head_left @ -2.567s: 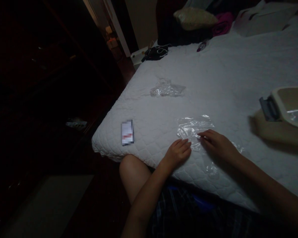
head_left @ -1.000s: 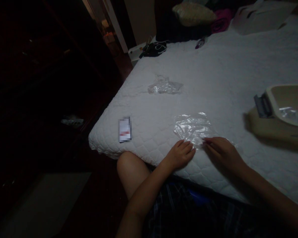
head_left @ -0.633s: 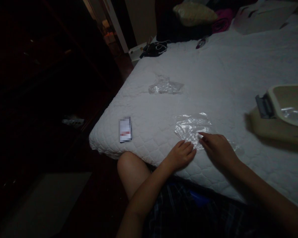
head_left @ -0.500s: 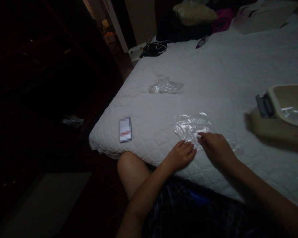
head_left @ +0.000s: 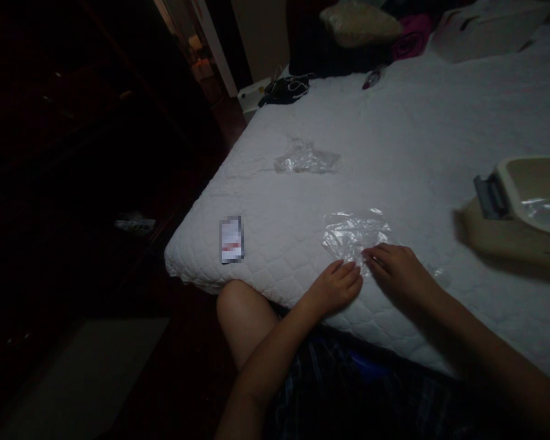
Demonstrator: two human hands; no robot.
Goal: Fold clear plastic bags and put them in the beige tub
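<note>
Clear plastic bag: lies flat and wrinkled on the white quilted bed, near its front edge, directly before the person. Film is glossy, creases catching the light. A little more clear film shows just past the right wrist; cannot tell whether it belongs to the same piece.

Left hand: palm down, fingers extended and relaxed, tips at the near edge of the bag; not clenched. Right hand: over the near right part of the bag, thumb and fingertips drawn close together at the film. Cannot tell whether a fold is caught between them. Fingertips of the two hands almost meet.

Surroundings, outward: a second, crumpled clear plastic piece lies farther back on the bed, apart from the hands. To the left, near the bed corner, a small flat rectangular item, pixelated, pale with a red band. To the right, a beige container with a grey clip on its rim, cut by the frame edge; clear plastic film inside it.

Far end of bed: small purple object, dark cloth with a white cord, yellowish pillow-like bundle, magenta roll, white box. Dim lighting; left side mostly dark.
</note>
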